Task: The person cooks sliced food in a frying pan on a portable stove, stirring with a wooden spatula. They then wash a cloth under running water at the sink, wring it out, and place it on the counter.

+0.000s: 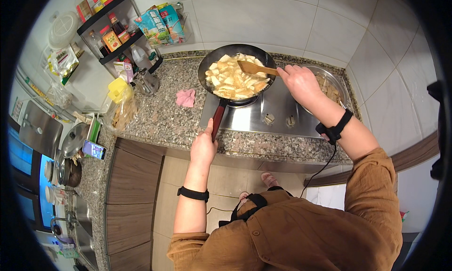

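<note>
A black wok (pixel 261 52) stands on the left burner of a steel gas hob (pixel 243 119), tilted slightly in view. Pale cut pieces of food (pixel 229 81) lie in bubbling liquid inside it. My left hand (pixel 204 145) grips the wok's dark red handle (pixel 218 117). With my right hand (pixel 300 82) I hold a wooden spatula (pixel 251 67) by its handle; its blade rests over the food near the middle of the wok. To the right, partly hidden behind my right forearm, is a round steel pan (pixel 343 83) with brownish contents.
A pink cloth (pixel 185 97) lies on the granite counter (pixel 166 112) left of the hob. Farther left are a metal pitcher (pixel 146 81), a plastic bag (pixel 123 110), a phone (pixel 94 149) and a pot lid (pixel 76 139). A rack (pixel 106 55) of bottles stands at the wall.
</note>
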A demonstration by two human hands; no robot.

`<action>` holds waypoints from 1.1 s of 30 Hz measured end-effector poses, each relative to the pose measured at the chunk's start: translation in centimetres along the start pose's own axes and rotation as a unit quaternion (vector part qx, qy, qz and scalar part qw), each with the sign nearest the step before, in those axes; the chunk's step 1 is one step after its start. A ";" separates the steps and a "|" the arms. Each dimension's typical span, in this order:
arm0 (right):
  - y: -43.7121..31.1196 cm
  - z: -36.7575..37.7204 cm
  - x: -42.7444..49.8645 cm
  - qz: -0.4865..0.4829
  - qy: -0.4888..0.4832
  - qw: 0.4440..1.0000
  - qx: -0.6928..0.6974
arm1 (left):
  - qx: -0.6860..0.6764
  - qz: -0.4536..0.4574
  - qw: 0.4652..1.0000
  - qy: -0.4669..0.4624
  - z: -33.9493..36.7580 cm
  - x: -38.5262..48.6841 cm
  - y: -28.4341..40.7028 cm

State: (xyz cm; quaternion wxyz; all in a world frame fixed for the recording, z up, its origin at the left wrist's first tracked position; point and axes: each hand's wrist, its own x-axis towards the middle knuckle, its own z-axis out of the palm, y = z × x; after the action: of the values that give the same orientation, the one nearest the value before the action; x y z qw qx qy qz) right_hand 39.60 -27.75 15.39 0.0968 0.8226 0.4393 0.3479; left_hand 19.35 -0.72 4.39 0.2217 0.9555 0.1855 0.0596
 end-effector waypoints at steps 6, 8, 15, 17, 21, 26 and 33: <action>-1.0 0.7 -0.8 0.001 -0.035 0.998 0.059 | 0.000 0.037 0.999 0.018 0.5 0.0 -0.6; -1.3 1.1 -1.1 0.012 -0.075 0.995 0.070 | -0.001 0.038 0.999 0.019 0.6 0.0 -0.7; 0.3 0.8 -1.3 0.118 -0.184 0.960 0.173 | 0.008 0.035 0.999 0.023 0.6 0.0 -0.7; 1.8 0.5 -0.9 0.139 -0.160 0.958 0.194 | 0.006 0.024 1.000 0.011 0.5 0.1 -0.7; 4.8 1.2 0.3 0.168 -0.123 0.968 0.141 | 0.006 0.018 1.000 0.003 0.3 0.2 -0.7; 6.8 4.1 2.1 0.166 -0.144 0.974 0.047 | 0.013 0.016 1.000 0.006 0.3 0.1 -0.6; 8.9 8.9 3.8 0.193 -0.256 0.943 0.095 | 0.012 0.004 1.000 0.005 0.2 0.1 -0.3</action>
State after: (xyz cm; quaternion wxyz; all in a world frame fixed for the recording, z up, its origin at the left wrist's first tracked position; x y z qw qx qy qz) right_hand 52.71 -28.72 14.78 0.0587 0.9582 0.2635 0.0947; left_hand 19.37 -0.51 4.13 0.2087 0.9585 0.1836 0.0633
